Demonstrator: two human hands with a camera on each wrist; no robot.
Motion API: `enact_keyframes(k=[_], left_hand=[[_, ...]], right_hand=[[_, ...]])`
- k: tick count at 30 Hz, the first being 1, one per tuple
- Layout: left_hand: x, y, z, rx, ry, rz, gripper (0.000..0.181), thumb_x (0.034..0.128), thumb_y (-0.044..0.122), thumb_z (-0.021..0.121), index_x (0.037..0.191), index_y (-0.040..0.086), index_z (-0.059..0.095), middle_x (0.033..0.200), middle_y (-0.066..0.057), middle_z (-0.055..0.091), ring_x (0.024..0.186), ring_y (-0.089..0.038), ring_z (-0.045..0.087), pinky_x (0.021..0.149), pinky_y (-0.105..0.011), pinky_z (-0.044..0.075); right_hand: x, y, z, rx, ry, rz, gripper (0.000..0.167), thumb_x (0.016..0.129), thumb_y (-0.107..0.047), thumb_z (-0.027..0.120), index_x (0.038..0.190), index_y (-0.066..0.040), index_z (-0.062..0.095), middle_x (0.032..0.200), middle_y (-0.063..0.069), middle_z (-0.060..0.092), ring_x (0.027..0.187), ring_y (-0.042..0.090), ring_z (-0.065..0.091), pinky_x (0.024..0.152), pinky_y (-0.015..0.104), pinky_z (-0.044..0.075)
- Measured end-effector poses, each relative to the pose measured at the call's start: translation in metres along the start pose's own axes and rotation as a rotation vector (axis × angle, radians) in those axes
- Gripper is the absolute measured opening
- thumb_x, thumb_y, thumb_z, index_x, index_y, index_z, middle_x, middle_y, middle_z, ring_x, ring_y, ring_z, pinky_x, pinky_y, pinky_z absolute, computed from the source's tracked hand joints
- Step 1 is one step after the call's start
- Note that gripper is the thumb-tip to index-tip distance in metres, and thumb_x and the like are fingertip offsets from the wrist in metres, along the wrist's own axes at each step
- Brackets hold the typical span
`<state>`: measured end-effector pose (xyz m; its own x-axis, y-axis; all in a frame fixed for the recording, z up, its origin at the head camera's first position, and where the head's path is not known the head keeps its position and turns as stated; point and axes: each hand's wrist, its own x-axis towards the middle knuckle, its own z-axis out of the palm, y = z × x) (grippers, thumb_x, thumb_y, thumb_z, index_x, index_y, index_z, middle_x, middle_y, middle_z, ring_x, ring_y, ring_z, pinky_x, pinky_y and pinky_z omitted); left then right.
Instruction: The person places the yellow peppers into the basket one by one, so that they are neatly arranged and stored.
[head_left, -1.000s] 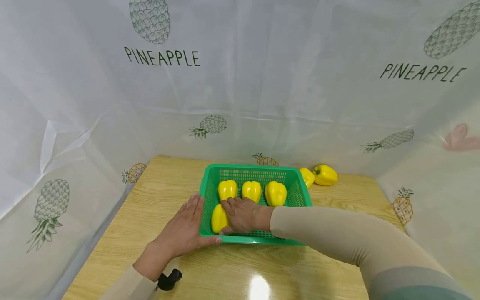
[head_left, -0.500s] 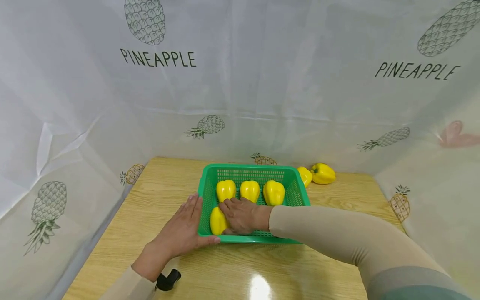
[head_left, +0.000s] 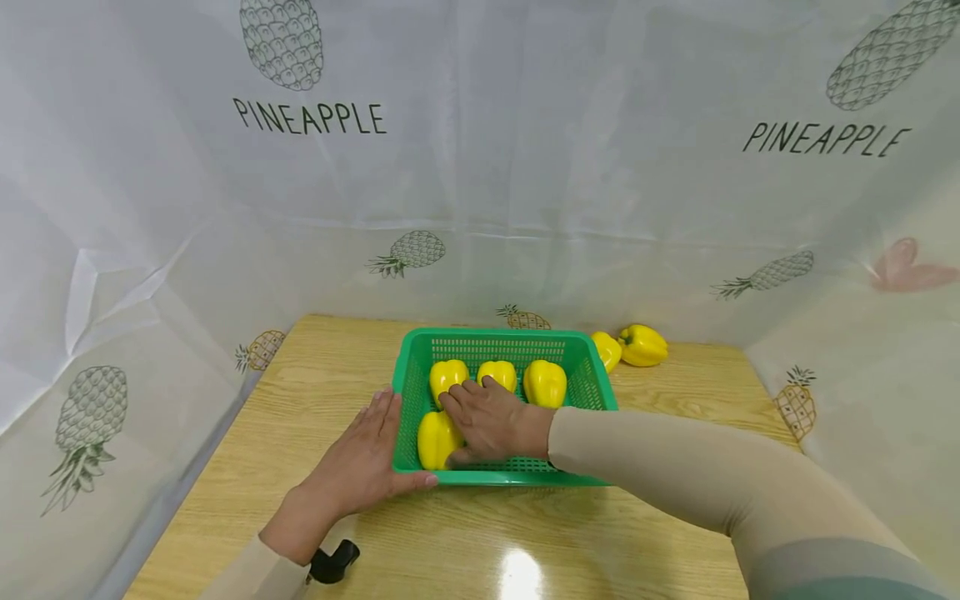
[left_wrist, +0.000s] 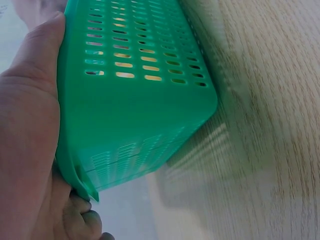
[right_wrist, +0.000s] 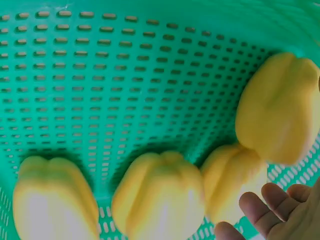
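a rectangular green plastic basket (head_left: 517, 478) with slotted walls stands on a pale wood-grain tabletop (head_left: 330, 367), with four glossy yellow bell peppers inside. three of them, a back-left pepper (head_left: 447, 381), a back-middle pepper (head_left: 497, 377) and a back-right pepper (head_left: 545, 383), sit in a row toward the far wall; a front-left pepper (head_left: 437, 442) is in the near left corner. of the person's two hands, the left hand (head_left: 360, 467) is spread around that corner from outside, its thumb along the front rim and its straight fingers against the left side. the right hand (head_left: 489, 423) is inside, palm down, its fingers loosely bent and pinching nothing, its thumb just beside the front-left pepper; whether they touch cannot be told. this hand partly covers the back-middle pepper, and the beige right sleeve (head_left: 660, 454) crosses the basket's near right corner, hiding it. outside, two more yellow bell peppers lie just past the right wall: a nearer loose pepper (head_left: 607, 352), partly hidden by the basket, and a farther loose pepper (head_left: 645, 346) on its side next to it. a small black object (head_left: 335, 562) shows beside the left wrist. a whitish sheet (head_left: 525, 167) printed with pineapples encloses the back and sides.
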<state>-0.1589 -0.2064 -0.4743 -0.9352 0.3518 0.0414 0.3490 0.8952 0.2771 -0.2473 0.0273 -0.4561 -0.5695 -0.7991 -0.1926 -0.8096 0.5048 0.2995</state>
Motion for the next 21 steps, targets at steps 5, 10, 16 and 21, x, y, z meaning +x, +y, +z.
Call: enact_keyframes(k=[5,10,16,21], left_hand=[[0.0,0.0,0.0,-0.011,-0.009,-0.007,0.133,0.0844,0.091,0.053,0.163,-0.011,0.02,0.172,-0.031,0.017,0.161,-0.044,0.019,0.127,-0.06,0.029],[-0.001,-0.001,-0.001,-0.007,-0.01,-0.011,0.134,0.0842,0.092,0.052,0.163,-0.012,0.019,0.172,-0.032,0.017,0.161,-0.044,0.019,0.127,-0.059,0.028],[-0.002,-0.001,-0.002,-0.017,-0.013,-0.026,0.134,0.0839,0.091,0.054,0.164,-0.011,0.019,0.172,-0.031,0.016,0.161,-0.044,0.019,0.128,-0.059,0.028],[-0.001,-0.001,0.0,-0.022,-0.022,-0.023,0.134,0.0843,0.091,0.054,0.164,-0.01,0.017,0.173,-0.03,0.015,0.161,-0.044,0.018,0.128,-0.059,0.029]], right_hand=[[-0.008,0.011,-0.005,-0.059,0.032,0.011,0.096,0.096,-0.083,0.043,0.157,-0.01,0.037,0.139,0.005,0.056,0.121,0.023,0.057,0.102,0.041,0.053],[-0.017,0.021,-0.011,-0.087,0.053,0.025,0.096,0.097,-0.081,0.047,0.16,-0.009,0.035,0.148,0.006,0.053,0.131,0.024,0.056,0.107,0.044,0.052],[-0.019,0.02,-0.009,-0.025,0.039,-0.032,0.085,0.099,-0.071,0.056,0.16,-0.013,0.038,0.153,0.003,0.052,0.136,0.022,0.056,0.109,0.041,0.053],[-0.018,0.012,-0.005,0.031,-0.038,-0.109,0.076,0.103,-0.06,0.06,0.161,-0.018,0.036,0.156,-0.002,0.05,0.137,0.019,0.054,0.112,0.04,0.051]])
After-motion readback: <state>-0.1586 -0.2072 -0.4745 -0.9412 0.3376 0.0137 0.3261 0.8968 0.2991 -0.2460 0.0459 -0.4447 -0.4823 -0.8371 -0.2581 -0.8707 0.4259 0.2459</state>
